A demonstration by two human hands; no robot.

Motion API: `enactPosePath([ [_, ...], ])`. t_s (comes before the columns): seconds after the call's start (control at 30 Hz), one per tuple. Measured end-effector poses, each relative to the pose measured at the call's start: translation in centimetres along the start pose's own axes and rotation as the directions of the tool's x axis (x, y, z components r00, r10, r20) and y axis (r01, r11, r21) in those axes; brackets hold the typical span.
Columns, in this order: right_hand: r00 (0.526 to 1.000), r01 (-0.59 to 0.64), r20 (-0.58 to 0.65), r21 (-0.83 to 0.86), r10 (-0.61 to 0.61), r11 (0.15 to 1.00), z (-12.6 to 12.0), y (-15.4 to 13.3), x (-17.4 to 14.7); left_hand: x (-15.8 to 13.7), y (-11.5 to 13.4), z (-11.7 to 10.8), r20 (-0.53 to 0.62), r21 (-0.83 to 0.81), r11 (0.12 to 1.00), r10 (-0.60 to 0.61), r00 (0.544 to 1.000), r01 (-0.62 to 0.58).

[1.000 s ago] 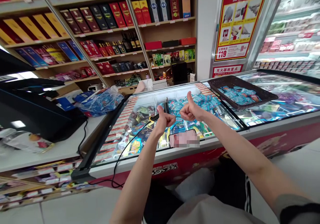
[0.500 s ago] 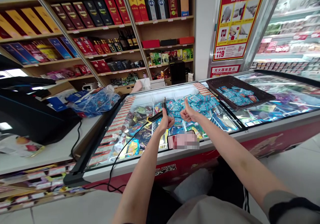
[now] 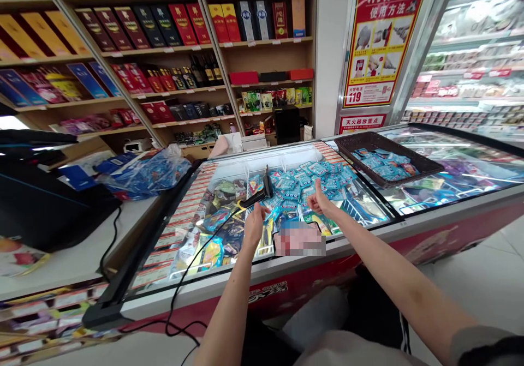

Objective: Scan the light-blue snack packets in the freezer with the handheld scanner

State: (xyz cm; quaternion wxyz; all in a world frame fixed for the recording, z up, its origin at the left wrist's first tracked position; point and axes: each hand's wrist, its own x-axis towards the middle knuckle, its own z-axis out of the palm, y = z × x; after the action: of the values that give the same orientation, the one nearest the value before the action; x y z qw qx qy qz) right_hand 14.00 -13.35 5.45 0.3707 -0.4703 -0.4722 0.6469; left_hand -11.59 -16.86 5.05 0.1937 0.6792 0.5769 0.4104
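1. Your left hand (image 3: 254, 225) has thumb and finger apart, holding nothing visible, just beside the scanner (image 3: 262, 193), which lies on the freezer (image 3: 450, 219).
2. Your right hand (image 3: 321, 202) is curled with thumb raised, near the blue packets (image 3: 289, 183).
3. Better to move your 2 hands gently, avoiding the cable (image 3: 189, 268) and the phone (image 3: 298, 240).
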Motion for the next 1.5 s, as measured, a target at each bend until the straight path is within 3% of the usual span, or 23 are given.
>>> enactPosePath([
  [0.1,0.995,0.085,-0.050,-0.025,-0.087,0.996,-0.1,1.2,1.2,0.4,-1.4,-0.2,-0.154,0.180,0.980,0.117,0.981,-0.088],
  [0.27,0.963,0.235,-0.109,-0.108,-0.246,0.966,0.3,3.7,3.1,2.8,-4.3,-1.4,-0.200,0.475,0.863,0.297,0.934,-0.173],
  [0.37,0.951,0.280,-0.099,-0.126,-0.293,0.952,0.3,4.4,3.5,4.4,-6.7,-2.1,-0.143,0.593,0.794,0.270,0.952,-0.136],
  [0.47,0.949,0.295,-0.073,-0.149,-0.308,0.944,0.2,4.4,3.6,5.6,-8.7,-2.4,-0.040,0.648,0.755,0.165,0.985,-0.100],
  [0.53,0.951,0.292,-0.059,-0.161,-0.305,0.943,0.2,4.2,3.7,6.2,-9.4,-2.6,-0.022,0.676,0.735,0.093,0.995,-0.054],
  [0.63,0.954,0.284,-0.046,-0.170,-0.296,0.944,0.6,3.9,3.8,6.9,-9.3,-2.6,0.050,0.686,0.722,0.067,0.997,-0.083],
  [0.77,0.941,0.318,-0.056,-0.201,-0.334,0.927,2.1,3.2,4.0,6.7,-7.7,-1.6,0.076,0.655,0.746,0.090,0.993,-0.118],
  [0.9,0.909,0.377,-0.089,-0.246,-0.408,0.893,4.4,2.5,4.2,5.0,-3.6,1.2,-0.075,0.498,0.859,0.178,0.981,-0.118],
  [1.0,0.882,0.445,-0.122,-0.102,-0.455,0.890,6.0,1.5,3.7,3.1,1.3,3.9,-0.103,0.362,0.910,0.255,0.961,-0.203],
  [1.07,0.864,0.475,-0.238,0.094,-0.443,0.875,6.3,0.5,2.9,1.8,4.5,5.5,-0.076,0.277,0.919,0.311,0.947,-0.280],
  [1.1,0.847,0.498,-0.321,0.199,-0.425,0.844,6.0,-0.1,2.5,1.2,5.8,6.2,-0.063,0.230,0.923,0.331,0.942,-0.309],
  [1.17,0.843,0.514,-0.374,0.346,-0.387,0.785,4.3,-1.7,1.5,0.2,7.5,7.0,-0.028,0.123,0.938,0.330,0.944,-0.324],
  [1.27,0.829,0.532,-0.407,0.365,-0.382,0.765,-0.5,-4.4,0.3,-0.2,7.4,6.6,0.010,0.028,0.962,0.272,0.962,-0.273],
  [1.33,0.903,0.393,-0.304,0.304,-0.303,0.868,-4.3,-6.0,-0.7,0.3,5.8,5.4,-0.024,0.044,0.973,0.227,0.974,-0.226],
  [1.4,0.979,0.177,-0.124,0.113,-0.163,0.978,-7.9,-7.2,-1.6,1.1,3.5,4.0,-0.072,0.076,0.983,0.173,0.982,-0.167],
  [1.5,0.997,0.077,-0.018,-0.100,-0.079,0.992,-11.3,-8.1,-2.9,2.4,-0.2,2.1,-0.110,0.145,0.984,0.120,0.987,-0.103],
])
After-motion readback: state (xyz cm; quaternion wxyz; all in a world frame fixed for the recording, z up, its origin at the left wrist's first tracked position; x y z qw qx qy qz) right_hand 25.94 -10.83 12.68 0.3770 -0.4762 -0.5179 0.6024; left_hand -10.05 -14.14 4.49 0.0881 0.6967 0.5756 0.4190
